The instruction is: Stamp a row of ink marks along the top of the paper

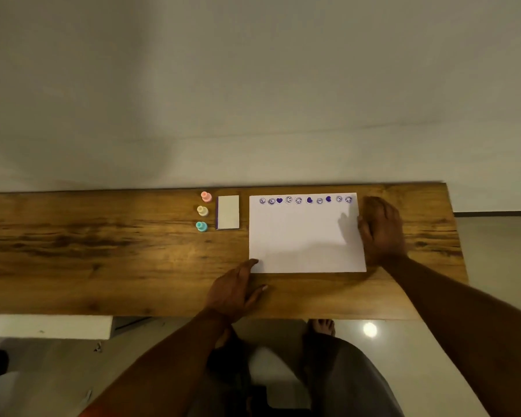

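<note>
A white sheet of paper (pixel 304 236) lies on the wooden table (pixel 103 251). Along its top edge runs a row of purple ink marks (pixel 304 200), several circles and hearts. Left of the sheet sits the ink pad (pixel 228 212), closed, white with a purple side. Three small stamps stand in a column beside it: pink (pixel 206 196), yellow (pixel 202 210), teal (pixel 201 226). My left hand (pixel 238 288) rests flat at the paper's near left corner, holding nothing. My right hand (pixel 381 228) lies flat on the table against the paper's right edge, empty.
The table's far edge meets a plain wall (pixel 253 100). Its right end (pixel 454 236) stops just past my right hand. Below the near edge I see my legs and a bare foot (pixel 322 326) on a shiny floor.
</note>
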Demonstrator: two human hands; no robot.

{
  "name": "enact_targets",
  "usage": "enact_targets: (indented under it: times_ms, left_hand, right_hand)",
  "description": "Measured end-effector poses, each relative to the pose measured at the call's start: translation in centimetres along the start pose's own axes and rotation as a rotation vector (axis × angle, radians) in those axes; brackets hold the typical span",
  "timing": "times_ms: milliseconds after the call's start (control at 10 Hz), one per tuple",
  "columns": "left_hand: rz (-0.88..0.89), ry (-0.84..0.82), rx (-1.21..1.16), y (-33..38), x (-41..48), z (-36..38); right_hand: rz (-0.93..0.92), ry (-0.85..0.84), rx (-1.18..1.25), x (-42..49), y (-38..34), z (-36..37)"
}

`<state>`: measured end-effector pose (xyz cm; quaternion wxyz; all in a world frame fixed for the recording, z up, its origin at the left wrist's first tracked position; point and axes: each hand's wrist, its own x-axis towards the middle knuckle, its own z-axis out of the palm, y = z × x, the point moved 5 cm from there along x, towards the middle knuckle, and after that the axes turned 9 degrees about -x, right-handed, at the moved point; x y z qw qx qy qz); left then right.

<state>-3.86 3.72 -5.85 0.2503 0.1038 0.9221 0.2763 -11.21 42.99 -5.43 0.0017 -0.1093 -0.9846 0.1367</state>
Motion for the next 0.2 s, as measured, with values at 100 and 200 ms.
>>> enact_targets:
  times_ms: [100,200]
  left_hand:
    - [-0.038,-0.058,0.13,3.5,-1.2,-3.2]
    - [-0.071,-0.017,0.321,7.9,-1.7,-7.3]
  right_hand:
    - [0.06,-0.119,-0.08,-2.1,-2.9,-2.9]
    - [0.104,-0.376,-0.155,-4.2,-7.6,-5.7]
